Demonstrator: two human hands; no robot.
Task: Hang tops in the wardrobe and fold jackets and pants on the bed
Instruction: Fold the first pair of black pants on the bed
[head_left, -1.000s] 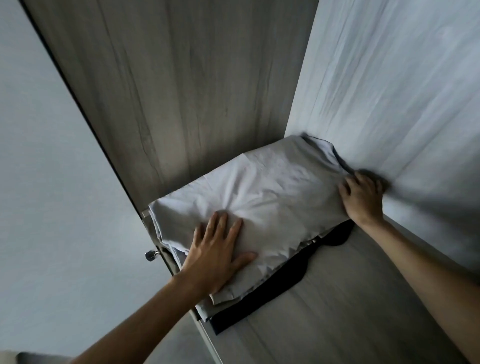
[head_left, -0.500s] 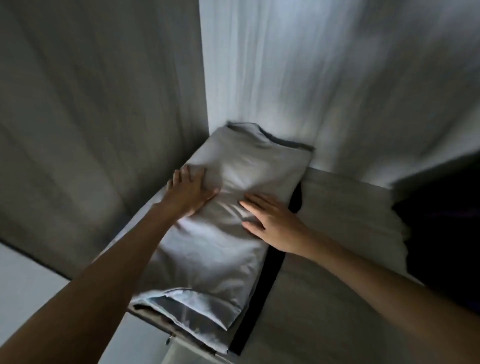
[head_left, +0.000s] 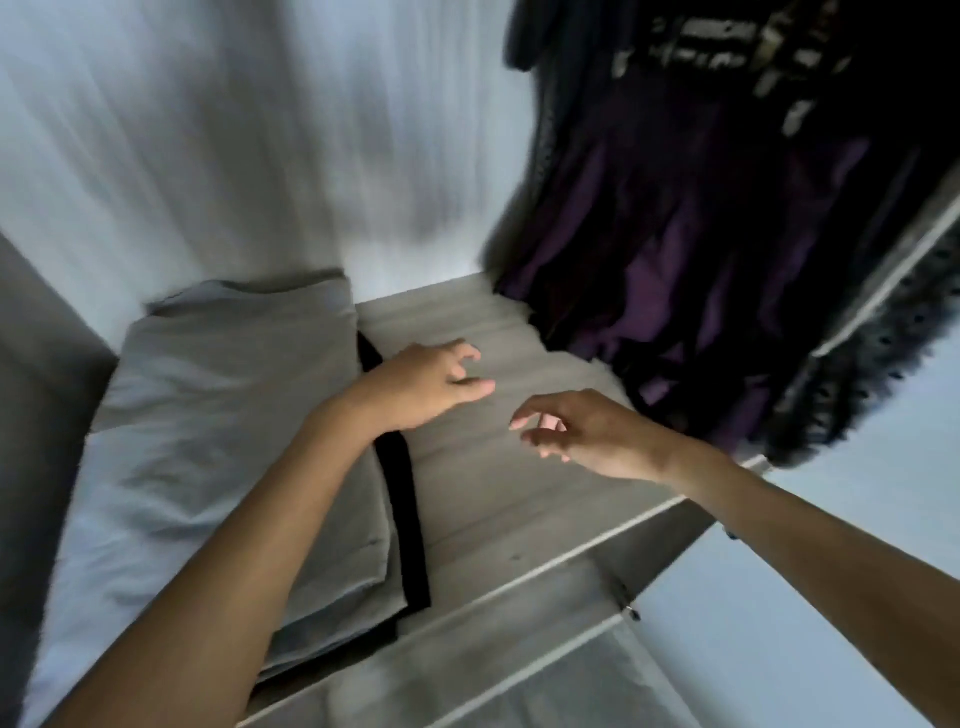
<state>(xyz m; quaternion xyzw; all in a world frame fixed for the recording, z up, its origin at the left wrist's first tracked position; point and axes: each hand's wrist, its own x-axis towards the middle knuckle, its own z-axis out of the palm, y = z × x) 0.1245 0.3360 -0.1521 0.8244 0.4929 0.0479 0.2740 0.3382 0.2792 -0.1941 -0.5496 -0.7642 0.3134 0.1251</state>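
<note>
Clothes stack (head_left: 208, 415) just left of hands (head_left: 421, 382)

Views: one. I had a single wide-angle camera worn on the head, facing forward and steeply down into the wardrobe (head_left: 249, 156).
Position: close over the shelf (head_left: 498, 488), with the left hand (head_left: 421, 384) and the right hand (head_left: 587, 436) near centre, arms coming in from the lower edge.
Framing: folded grey garment (head_left: 223, 415) at lower left, hanging dark clothes (head_left: 701, 234) at upper right.
The frame sat tilted; the picture was motion-blurred.
</note>
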